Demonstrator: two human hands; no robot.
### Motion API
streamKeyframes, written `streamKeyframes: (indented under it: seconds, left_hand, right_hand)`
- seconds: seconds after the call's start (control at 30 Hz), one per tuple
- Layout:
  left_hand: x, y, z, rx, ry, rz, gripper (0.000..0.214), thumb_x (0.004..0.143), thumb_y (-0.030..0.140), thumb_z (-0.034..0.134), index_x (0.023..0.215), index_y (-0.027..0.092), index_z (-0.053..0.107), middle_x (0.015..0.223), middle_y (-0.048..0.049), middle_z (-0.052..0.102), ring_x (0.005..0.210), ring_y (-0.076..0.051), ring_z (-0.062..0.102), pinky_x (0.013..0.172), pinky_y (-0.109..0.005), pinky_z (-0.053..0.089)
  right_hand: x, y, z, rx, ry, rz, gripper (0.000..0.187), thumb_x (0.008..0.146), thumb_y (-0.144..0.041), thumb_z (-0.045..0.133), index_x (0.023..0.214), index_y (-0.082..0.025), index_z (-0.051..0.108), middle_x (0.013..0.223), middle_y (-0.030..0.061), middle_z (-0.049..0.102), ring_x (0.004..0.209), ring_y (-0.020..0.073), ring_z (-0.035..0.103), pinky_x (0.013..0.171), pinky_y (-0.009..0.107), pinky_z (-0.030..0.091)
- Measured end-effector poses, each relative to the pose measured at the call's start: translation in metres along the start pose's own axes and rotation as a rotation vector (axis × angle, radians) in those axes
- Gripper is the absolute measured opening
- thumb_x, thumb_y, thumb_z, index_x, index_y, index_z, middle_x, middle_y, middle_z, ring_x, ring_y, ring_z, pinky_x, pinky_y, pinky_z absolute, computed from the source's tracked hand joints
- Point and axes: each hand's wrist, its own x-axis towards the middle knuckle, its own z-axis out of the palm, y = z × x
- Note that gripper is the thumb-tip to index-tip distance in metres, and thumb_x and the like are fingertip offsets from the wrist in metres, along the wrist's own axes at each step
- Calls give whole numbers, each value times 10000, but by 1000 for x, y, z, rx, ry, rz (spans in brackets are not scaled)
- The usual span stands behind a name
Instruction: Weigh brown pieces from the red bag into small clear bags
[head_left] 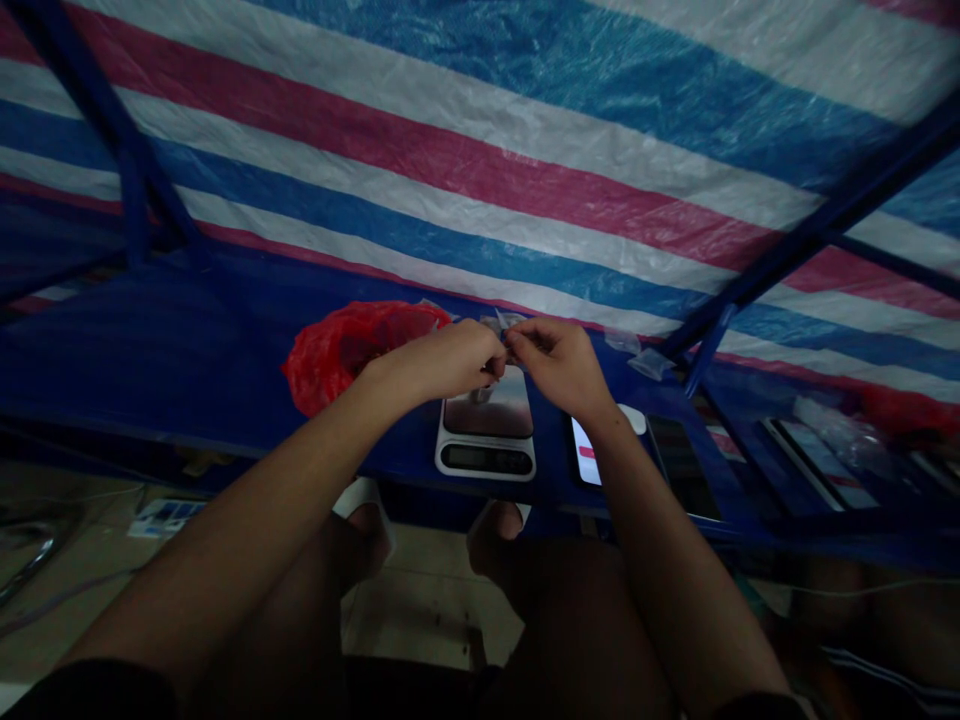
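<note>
My left hand [450, 362] and my right hand [553, 362] meet above a small digital kitchen scale [486, 432] on a blue shelf. Both hands are closed in a pinch on a small clear plastic bag [504, 322] held between them. What the bag holds is too small to make out. A red plastic bag [346, 350] lies open just left of my left hand.
A phone with a lit screen [586, 455] lies right of the scale, and a dark phone [681, 465] beside it. More clear bags [651, 362] and devices [821, 462] sit farther right. A striped tarp [480, 150] hangs behind. My knees and feet are below the shelf.
</note>
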Motion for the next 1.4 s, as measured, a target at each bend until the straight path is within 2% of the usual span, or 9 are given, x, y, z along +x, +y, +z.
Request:
streamKeyframes:
  seconds: [0.23,0.4,0.57,0.8,1.03,1.17,1.27,1.33,1.4]
  left_hand:
    - [0,-6,5,31,-3,-16,268,840,74,637,926,219,845,945,-59,821,806,-206,738,763,-301,524]
    - [-1,-3,3,-18,39,-10,277,834,42,658,952,214,840,953,-57,818,827,-204,741,773,-297,521]
    - [0,4,-3,-42,24,3,258,834,42,655,885,217,838,902,-41,814,803,-192,736,790,-299,526]
    - [3,0,1,-15,41,23,317,839,45,626,963,239,845,966,-34,826,862,-202,744,793,-306,518]
    - [3,0,5,-32,71,22,228,866,129,680,1000,233,831,1019,-50,824,933,-219,749,820,-307,525]
    - [-7,1,-7,-19,146,66,212,922,206,646,1025,235,829,1039,-47,818,978,-225,741,895,-319,510]
    - [-25,-10,-24,2,170,-70,220,917,224,631,1016,220,828,1005,-31,818,926,-217,736,866,-301,504]
    - [-41,-24,-31,26,77,-238,203,897,204,630,960,201,823,929,-25,816,824,-195,721,801,-283,501]
    - [-56,-42,-31,49,-73,-437,224,857,122,610,943,172,811,902,-30,816,740,-168,698,724,-264,487]
  right_hand:
    - [-1,7,-1,5,-10,4,229,925,-360,643,929,-186,792,884,60,794,794,213,710,741,326,551]
    - [-2,1,-1,18,-61,-14,219,935,-339,632,892,-188,784,903,63,800,841,220,728,787,329,550]
    - [-3,3,-3,-1,-65,-8,226,938,-339,628,901,-188,791,903,53,801,822,214,718,798,332,556]
    - [-4,6,-4,2,-67,-3,196,918,-300,627,905,-199,795,884,44,793,824,208,720,807,331,557]
    - [-4,8,-4,3,-70,-8,215,927,-309,616,867,-195,788,880,50,790,798,207,708,787,338,554]
    - [-4,7,-4,-16,-54,-10,217,932,-326,625,880,-193,789,865,43,780,792,205,698,758,322,536]
    - [-6,5,-4,-9,-22,-8,218,932,-346,644,907,-182,785,833,45,769,760,198,684,698,307,508]
    - [-7,1,-3,11,8,-15,218,934,-353,652,909,-177,779,820,45,764,746,189,679,681,300,498]
    - [-7,-4,0,48,29,-38,211,933,-347,656,910,-173,772,832,45,767,744,181,680,684,296,503]
